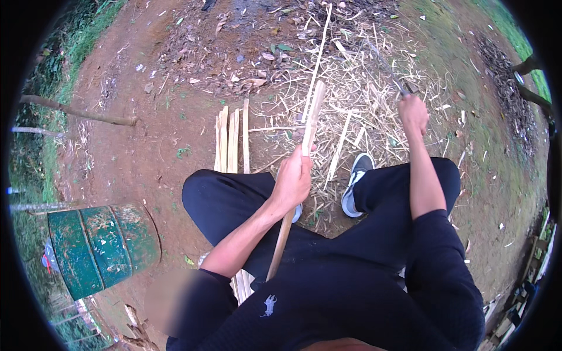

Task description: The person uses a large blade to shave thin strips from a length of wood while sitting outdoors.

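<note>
My left hand [294,178] is wrapped round a long pale bamboo strip [312,117]. The strip slants from my lap up and away past my left knee, its far end raised over the ground. Out to the right, my right hand [414,115] grips the dark handle of a long-bladed knife [404,89]. Its thin blade points away and to the left and is hard to make out against the shavings. Knife and strip are apart. Several split bamboo strips [232,140] lie side by side beyond my left knee.
Curled shavings [374,88] cover the ground ahead, with a long thin strip [320,52] among them. A dented green metal drum [102,248] is at the left. A thin tree trunk [82,110] shows farther left. Stacked wood pieces [527,275] line the right edge.
</note>
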Demonstrator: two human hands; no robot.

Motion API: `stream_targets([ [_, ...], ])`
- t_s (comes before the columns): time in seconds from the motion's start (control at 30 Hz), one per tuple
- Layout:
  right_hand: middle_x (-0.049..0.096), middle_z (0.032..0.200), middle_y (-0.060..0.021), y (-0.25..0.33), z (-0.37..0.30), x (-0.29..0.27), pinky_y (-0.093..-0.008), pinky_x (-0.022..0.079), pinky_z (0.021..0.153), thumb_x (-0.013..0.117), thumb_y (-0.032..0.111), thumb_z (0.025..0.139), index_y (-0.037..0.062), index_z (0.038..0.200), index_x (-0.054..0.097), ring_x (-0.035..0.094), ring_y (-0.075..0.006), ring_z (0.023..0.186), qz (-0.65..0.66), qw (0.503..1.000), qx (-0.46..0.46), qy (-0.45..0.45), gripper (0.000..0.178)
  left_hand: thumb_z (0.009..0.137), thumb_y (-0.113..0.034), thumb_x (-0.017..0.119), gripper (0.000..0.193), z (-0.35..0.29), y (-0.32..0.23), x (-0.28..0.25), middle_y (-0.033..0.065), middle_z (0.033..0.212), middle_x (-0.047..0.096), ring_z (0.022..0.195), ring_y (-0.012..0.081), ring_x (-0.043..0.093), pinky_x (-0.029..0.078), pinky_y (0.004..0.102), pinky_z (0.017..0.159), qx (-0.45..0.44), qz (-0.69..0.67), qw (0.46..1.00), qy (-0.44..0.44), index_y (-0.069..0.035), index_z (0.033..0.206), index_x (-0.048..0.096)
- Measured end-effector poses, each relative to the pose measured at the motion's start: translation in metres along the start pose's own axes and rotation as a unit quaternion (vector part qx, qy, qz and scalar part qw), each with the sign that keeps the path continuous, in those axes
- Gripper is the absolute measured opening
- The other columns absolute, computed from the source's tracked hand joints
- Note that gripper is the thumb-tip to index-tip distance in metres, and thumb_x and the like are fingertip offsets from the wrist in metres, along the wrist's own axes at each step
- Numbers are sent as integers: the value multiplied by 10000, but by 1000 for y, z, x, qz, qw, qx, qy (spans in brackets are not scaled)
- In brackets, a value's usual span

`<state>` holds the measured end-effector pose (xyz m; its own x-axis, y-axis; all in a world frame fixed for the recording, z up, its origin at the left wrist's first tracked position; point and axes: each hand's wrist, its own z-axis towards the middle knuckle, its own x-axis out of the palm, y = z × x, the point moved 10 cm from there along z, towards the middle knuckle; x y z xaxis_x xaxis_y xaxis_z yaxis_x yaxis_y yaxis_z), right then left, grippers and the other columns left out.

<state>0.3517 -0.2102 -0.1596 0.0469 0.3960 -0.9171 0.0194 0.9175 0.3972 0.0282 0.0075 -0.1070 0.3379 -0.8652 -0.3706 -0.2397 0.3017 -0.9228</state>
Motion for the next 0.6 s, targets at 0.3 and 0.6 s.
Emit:
stream_targets([
  [0.3, 644, 607, -94, 122, -113, -29, -378, 490, 509, 636, 155, 843, 53, 709, 631, 611, -184, 505, 253, 927, -273, 46, 168, 1098, -253, 326, 346, 15, 6, 10, -12, 774, 460, 442, 36, 428, 342, 202, 336, -125, -283, 948, 75, -15, 1290, 487],
  [0.6, 540, 592, -60, 170, -188, -60, -416, 455, 516, 725, 117, 625, 98, 709, 531, 597, -273, 530, 118, 820, -553, -82, 211, 1098, -277, 358, 390, 13, -6, -8, 21, 705, 506, 547, 133, 493, 416, 307, 537, -3, 31, 999, -21, 5, 1268, 567],
])
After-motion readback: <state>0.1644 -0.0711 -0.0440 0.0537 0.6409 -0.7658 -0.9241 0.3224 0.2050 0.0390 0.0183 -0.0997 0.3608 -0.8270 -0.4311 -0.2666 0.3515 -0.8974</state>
